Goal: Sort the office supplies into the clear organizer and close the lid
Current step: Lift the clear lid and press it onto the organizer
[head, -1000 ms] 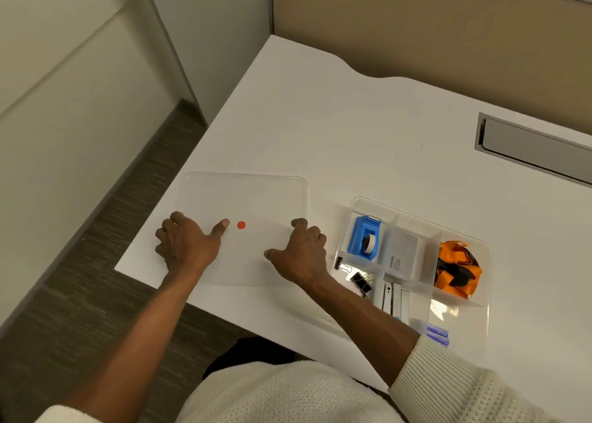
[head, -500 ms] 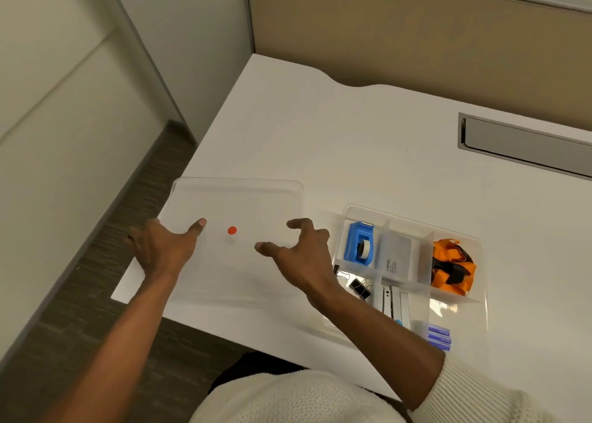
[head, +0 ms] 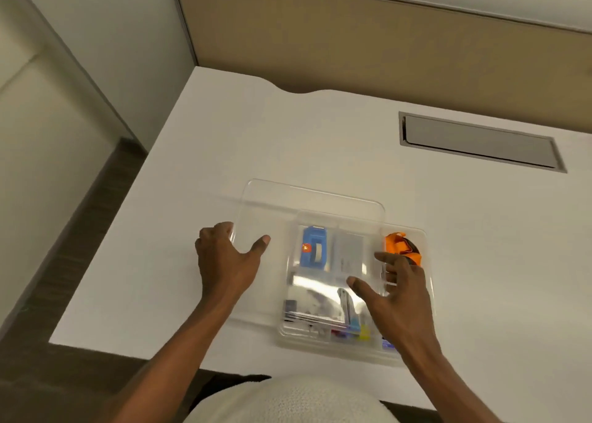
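Observation:
The clear lid (head: 320, 204) with a small red dot hangs above the left part of the clear organizer (head: 426, 240), shifted to the left of it. My left hand (head: 224, 259) grips the lid's left edge, thumb on top. My right hand (head: 397, 294) holds the lid's right edge, fingers spread. Through the lid I see a blue tape dispenser (head: 314, 251), a grey box (head: 349, 252) and small clips and colored bits (head: 349, 329). An orange item (head: 400, 246) lies in the uncovered right compartment.
The white desk (head: 320, 140) has a grey cable hatch (head: 477, 142) at the back right. A tan partition (head: 352, 44) runs behind it. The desk's left edge drops to a dark floor (head: 80, 230). My white sweater shows at the bottom.
Both hands took the lid off the desk on the left and carried it to the right, so it now overlaps the organizer. The camera view also shifted.

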### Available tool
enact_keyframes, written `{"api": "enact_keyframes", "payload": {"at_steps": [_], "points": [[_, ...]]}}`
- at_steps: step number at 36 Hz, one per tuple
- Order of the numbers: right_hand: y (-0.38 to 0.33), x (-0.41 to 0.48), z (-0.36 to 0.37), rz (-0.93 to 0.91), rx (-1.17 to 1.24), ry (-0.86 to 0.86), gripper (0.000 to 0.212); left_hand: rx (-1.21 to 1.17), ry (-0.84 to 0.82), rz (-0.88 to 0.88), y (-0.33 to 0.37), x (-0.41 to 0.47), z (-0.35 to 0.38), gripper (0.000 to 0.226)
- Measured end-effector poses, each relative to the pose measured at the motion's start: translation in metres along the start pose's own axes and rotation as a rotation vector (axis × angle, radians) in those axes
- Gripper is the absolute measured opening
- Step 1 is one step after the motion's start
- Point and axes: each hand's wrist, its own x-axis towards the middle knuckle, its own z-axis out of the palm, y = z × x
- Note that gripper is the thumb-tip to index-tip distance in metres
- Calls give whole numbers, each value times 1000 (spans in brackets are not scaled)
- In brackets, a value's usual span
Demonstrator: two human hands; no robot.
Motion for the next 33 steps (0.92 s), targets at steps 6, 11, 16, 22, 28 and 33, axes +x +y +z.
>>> {"api": "enact_keyframes", "payload": {"at_steps": [6,11,16,22,28,33], "points": [[89,-3,-70,188,6,162,62,73,-226,159,58,-60,73,80],[103,-8,-61,167,9,190,57,105,-269,171,45,-72,75,80],[111,-10,-57,120,-139,228,60,126,-333,193,40,-87,84,86],[118,-7,-54,170,-205,135,70,249,-396,237,33,-93,99,102],[116,8,-55,35,-314,234,81,360,-256,321,32,-91,105,110],[116,39,-55,-224,-364,189,93,240,-263,467,41,-72,113,124]]}}
